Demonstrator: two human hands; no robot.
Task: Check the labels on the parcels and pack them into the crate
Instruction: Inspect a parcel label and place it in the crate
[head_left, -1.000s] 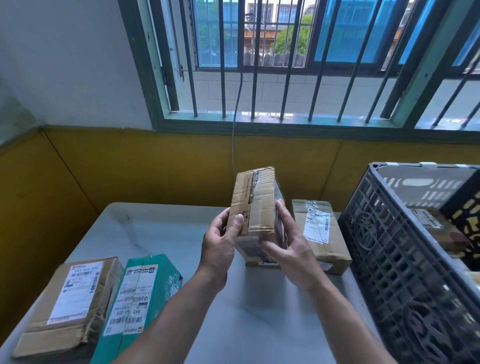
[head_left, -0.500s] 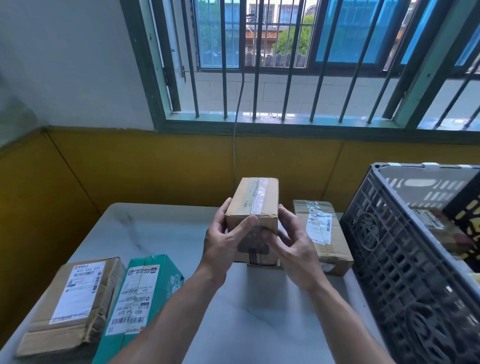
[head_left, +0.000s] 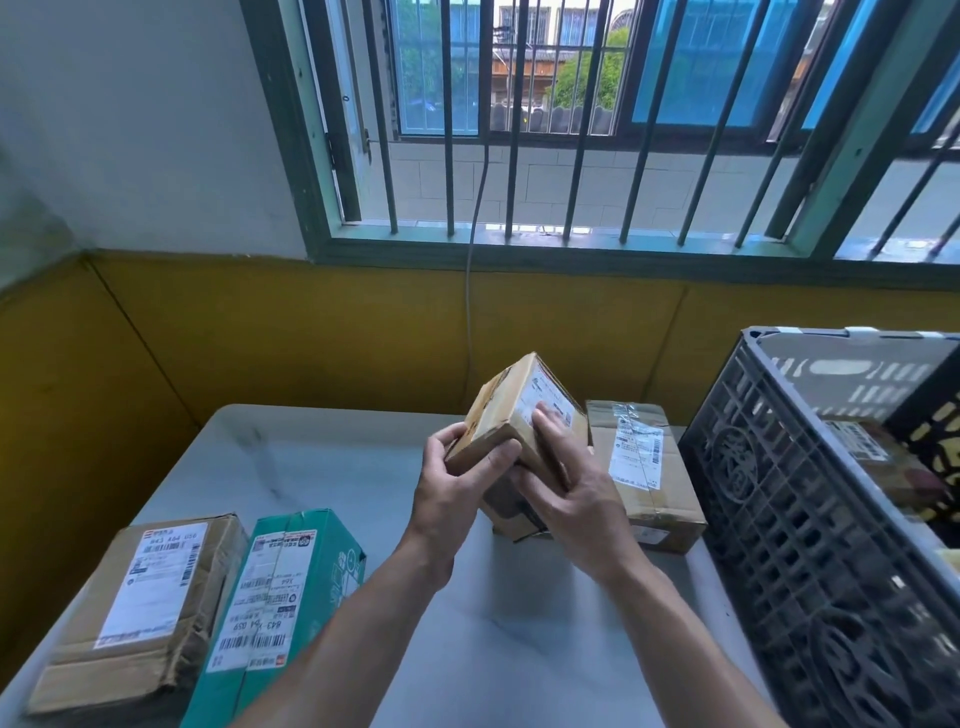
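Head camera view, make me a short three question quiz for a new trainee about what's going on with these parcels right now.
1. True or false: the left hand and the right hand both hold the small brown parcel.
2. Where does the grey crate stand? A: at the person's left. B: at the person's right. C: in the person's hands.
3. Which hand's fingers lie across that parcel's white label?
Key: 1 true; 2 B; 3 the right hand.
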